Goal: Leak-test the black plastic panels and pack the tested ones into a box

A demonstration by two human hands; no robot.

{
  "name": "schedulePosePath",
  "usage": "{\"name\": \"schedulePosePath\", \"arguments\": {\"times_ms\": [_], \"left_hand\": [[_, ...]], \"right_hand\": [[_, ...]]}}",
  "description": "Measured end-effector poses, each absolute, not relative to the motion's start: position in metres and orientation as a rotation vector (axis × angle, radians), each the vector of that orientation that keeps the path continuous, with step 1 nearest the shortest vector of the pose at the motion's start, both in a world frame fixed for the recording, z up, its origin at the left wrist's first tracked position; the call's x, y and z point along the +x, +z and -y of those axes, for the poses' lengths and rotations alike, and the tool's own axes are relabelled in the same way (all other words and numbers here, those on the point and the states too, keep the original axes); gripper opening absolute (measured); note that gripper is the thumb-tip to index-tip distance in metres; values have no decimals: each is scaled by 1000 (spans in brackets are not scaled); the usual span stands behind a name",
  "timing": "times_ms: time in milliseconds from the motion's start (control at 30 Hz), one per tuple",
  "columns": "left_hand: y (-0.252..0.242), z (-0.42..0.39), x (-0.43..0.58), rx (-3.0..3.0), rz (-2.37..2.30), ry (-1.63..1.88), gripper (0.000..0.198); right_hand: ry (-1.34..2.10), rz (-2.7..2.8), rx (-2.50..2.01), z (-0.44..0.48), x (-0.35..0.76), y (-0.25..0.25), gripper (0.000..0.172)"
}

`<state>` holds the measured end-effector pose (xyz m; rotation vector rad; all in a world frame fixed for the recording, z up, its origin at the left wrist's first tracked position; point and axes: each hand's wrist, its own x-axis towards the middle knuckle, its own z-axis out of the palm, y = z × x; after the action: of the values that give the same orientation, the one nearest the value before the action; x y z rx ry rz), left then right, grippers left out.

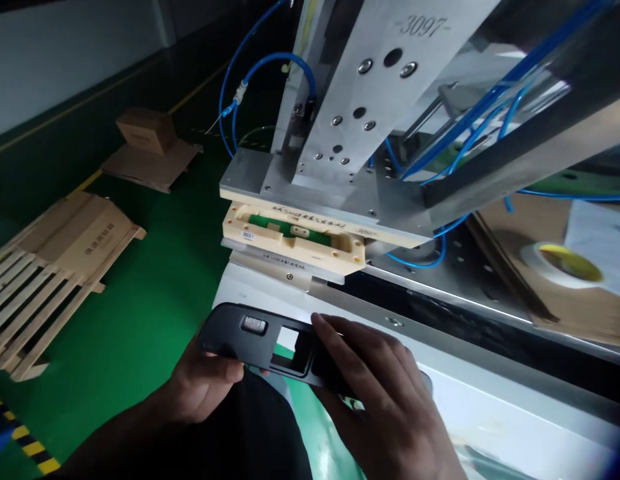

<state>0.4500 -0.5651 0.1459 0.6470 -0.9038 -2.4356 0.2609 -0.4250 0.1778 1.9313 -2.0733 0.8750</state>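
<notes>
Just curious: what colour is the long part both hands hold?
Black; the panel shows best in head view.

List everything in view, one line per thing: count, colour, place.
black panel: 1, black, held at the machine's edge, low centre
fixture: 1, cream, under the metal plate
circuit board: 1, green, inside the fixture
metal plate: 1, grey, stamped 3097, top centre
hoses: several, blue, around the plate
tape roll: 1, white and yellow, far right
cardboard box: 1, brown, on floor, upper left
pallet: 1, pale wood, left edge
flat cardboard: 1, brown, on the pallet
floor: green, left
machine top: 1, white, lower right
left hand: 1, gripping the panel's left end
right hand: 1, fingers over the panel's right part
</notes>
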Motion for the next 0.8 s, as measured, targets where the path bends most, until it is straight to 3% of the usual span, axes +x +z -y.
{"name": "schedulePosePath", "arguments": {"times_ms": [167,300,600,800], "left_hand": [[138,573,437,702,856,-2299,34],[129,576,440,691,768,-2200,28],[99,597,452,568,639,-2307,47],[84,603,463,451,533,-2453,45]], "right_hand": [[784,2083,1842,437,264,178,71],[722,2076,1760,448,282,185,56],[742,2094,1715,468,286,182,48],[816,2051,1727,474,287,180,47]]}}
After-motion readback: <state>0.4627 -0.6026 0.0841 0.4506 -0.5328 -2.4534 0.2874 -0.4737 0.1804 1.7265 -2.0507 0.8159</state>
